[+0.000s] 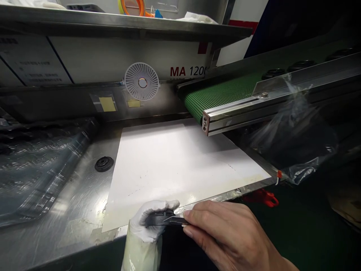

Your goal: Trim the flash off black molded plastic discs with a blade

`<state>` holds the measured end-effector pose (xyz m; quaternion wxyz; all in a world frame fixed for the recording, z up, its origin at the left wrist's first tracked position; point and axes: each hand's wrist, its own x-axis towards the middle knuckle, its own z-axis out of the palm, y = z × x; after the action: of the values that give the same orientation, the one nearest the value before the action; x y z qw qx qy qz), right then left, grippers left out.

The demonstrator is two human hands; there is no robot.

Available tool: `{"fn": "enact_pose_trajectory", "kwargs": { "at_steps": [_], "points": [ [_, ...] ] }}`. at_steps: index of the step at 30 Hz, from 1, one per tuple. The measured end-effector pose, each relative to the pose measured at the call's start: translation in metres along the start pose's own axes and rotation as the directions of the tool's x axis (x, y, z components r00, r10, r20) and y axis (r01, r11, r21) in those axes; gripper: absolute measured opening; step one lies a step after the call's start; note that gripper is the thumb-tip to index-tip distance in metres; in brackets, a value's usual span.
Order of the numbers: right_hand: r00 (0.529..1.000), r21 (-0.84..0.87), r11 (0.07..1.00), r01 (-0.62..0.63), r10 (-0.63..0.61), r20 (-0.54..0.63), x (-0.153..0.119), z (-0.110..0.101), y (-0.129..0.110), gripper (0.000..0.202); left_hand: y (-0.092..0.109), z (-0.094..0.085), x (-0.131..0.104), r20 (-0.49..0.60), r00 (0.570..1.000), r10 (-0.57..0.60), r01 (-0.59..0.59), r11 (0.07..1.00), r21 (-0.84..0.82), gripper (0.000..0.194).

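Observation:
My left hand (149, 222), in a white glove, is wrapped round a black round part (158, 218) at the front edge of the bench. Bare, my right hand (228, 229) pinches a small knife-like tool (176, 220) with a dark, pointed blade. Its tip lies against or just in front of the black part; whether they touch is hard to tell. Beyond both hands lies a white sheet (175, 162) on the metal bench (81, 192). A second black round part (104, 164) rests on the metal left of the sheet.
Clear plastic trays (42, 169) are stacked at the left. A green conveyor (220, 94) with several black parts juts in from the right, a plastic bag (299, 139) hanging beside it. A small fan (142, 81) stands at the back below a metal shelf (113, 22). Red-handled tool (262, 197) hangs at right.

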<state>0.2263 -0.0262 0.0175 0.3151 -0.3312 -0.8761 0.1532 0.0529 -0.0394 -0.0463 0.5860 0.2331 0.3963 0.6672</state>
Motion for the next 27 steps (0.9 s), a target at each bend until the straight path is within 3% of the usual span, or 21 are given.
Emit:
{"fn": "enact_pose_trajectory", "kwargs": {
  "at_steps": [7, 13, 15, 18, 21, 23, 27],
  "points": [
    [1.000, 0.005, 1.000, -0.020, 0.020, 0.002, 0.002, -0.001, -0.003, 0.015, 0.005, 0.004, 0.000, -0.025, 0.999, -0.024, 0.024, 1.000, -0.012, 0.017],
    [0.999, 0.054, 0.998, -0.039, 0.038, 0.005, -0.001, 0.001, -0.006, 0.013, 0.002, 0.000, 0.000, -0.019, 0.989, -0.150, 0.148, 0.987, -0.070, 0.018],
    [0.999, 0.120, 0.992, -0.042, 0.042, 0.003, 0.000, -0.002, -0.003, 0.011, 0.001, -0.002, 0.001, -0.019, 0.994, -0.108, 0.108, 0.994, -0.029, 0.018],
    [0.991, 0.215, 0.969, -0.123, 0.107, 0.083, 0.004, -0.009, 0.004, 0.010, 0.003, -0.004, -0.001, 0.075, 0.988, -0.134, 0.131, 0.990, 0.053, 0.026],
    [0.971, 0.267, 0.944, -0.192, 0.143, 0.191, 0.011, -0.015, 0.010, 0.008, 0.005, -0.005, -0.004, 0.243, 0.934, -0.261, 0.246, 0.965, 0.089, 0.031],
    [0.963, 0.278, 0.940, -0.196, 0.132, 0.234, 0.015, -0.017, 0.013, 0.009, 0.006, -0.005, -0.005, 0.322, 0.906, -0.276, 0.265, 0.961, 0.078, 0.028],
    [0.956, 0.268, 0.949, -0.165, 0.087, 0.279, 0.019, -0.018, 0.016, 0.010, 0.004, -0.005, -0.004, 0.360, 0.894, -0.266, 0.262, 0.963, 0.063, 0.020]
  ]
}}
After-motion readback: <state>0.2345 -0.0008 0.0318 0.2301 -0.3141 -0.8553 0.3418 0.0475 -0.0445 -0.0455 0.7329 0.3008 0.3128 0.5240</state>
